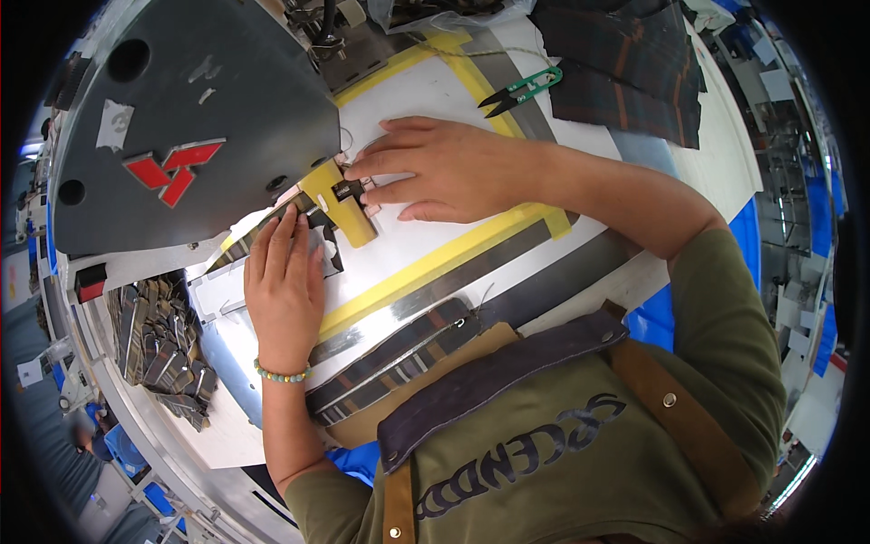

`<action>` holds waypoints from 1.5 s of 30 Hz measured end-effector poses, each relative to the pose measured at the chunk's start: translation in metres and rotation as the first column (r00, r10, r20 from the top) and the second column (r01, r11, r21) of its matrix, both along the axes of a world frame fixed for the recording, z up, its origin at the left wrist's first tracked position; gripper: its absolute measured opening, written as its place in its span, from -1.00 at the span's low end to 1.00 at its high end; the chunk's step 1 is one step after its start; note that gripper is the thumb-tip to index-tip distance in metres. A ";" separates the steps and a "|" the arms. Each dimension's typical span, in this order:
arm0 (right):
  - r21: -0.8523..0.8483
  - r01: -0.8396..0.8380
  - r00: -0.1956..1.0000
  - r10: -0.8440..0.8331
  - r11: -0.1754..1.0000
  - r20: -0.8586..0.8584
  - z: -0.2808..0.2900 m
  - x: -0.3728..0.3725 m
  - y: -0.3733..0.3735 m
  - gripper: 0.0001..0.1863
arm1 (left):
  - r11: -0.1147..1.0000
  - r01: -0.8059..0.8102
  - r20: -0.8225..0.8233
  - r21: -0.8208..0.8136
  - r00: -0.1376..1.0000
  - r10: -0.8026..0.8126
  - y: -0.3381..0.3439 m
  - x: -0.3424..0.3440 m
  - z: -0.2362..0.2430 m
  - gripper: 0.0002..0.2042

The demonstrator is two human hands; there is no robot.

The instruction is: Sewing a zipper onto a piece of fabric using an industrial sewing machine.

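Observation:
My left hand (285, 295), with a beaded bracelet at the wrist, lies with fingers stretched out over a plaid fabric strip (237, 253) beside the sewing machine's head (195, 118). The strip runs along the machine's edge toward a yellow-covered plate (341, 207) around the stitching spot. On the far side of that plate, my right hand (444, 170) rests with its fingers spread, the tips near the small dark metal part (345, 189) there. What lies under both sets of fingertips is mostly hidden. Neither hand grips anything that I can see.
Green-handled thread snips (521, 92) lie past my right hand. Dark plaid cloth (625, 72) is at the far right. A heap of plaid pieces (163, 349) sits at the left. Another plaid strip (394, 363) lies close to my body. Yellow tape (426, 266) borders the white work surface.

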State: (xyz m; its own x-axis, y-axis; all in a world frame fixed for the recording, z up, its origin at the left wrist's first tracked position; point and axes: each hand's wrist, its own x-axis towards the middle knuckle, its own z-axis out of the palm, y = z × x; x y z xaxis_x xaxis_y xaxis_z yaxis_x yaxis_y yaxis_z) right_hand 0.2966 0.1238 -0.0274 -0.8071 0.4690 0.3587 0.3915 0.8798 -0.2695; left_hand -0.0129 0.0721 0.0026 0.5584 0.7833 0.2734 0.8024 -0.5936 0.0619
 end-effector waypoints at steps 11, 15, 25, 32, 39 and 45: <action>0.017 0.028 0.997 -0.029 0.999 0.073 0.003 -0.002 -0.003 -0.48 | 1.000 0.002 -0.006 -0.021 1.000 -0.002 0.002 -0.003 0.001 -0.57; 0.057 0.058 0.993 -0.064 0.997 0.102 0.003 -0.004 -0.006 -0.48 | 1.000 -0.001 -0.025 -0.014 1.000 0.001 0.002 -0.003 0.000 -0.57; 0.070 0.064 0.992 -0.071 0.996 0.106 0.002 -0.005 -0.004 -0.50 | 0.999 -0.017 0.003 -0.047 1.000 0.017 0.001 0.001 0.003 -0.63; 0.044 0.055 0.997 -0.057 0.998 0.049 0.003 -0.003 -0.001 -0.52 | 1.000 -0.005 0.008 0.003 1.000 0.005 0.002 0.001 0.000 -0.58; -0.034 0.035 0.999 -0.035 0.999 0.013 0.006 0.001 0.003 -0.53 | 1.000 0.016 0.002 -0.022 1.000 -0.016 0.005 -0.006 0.001 -0.57; -0.104 0.031 0.999 -0.034 0.994 -0.036 0.010 0.000 0.002 -0.53 | 0.999 0.006 -0.031 -0.042 0.999 -0.007 0.004 -0.006 0.003 -0.55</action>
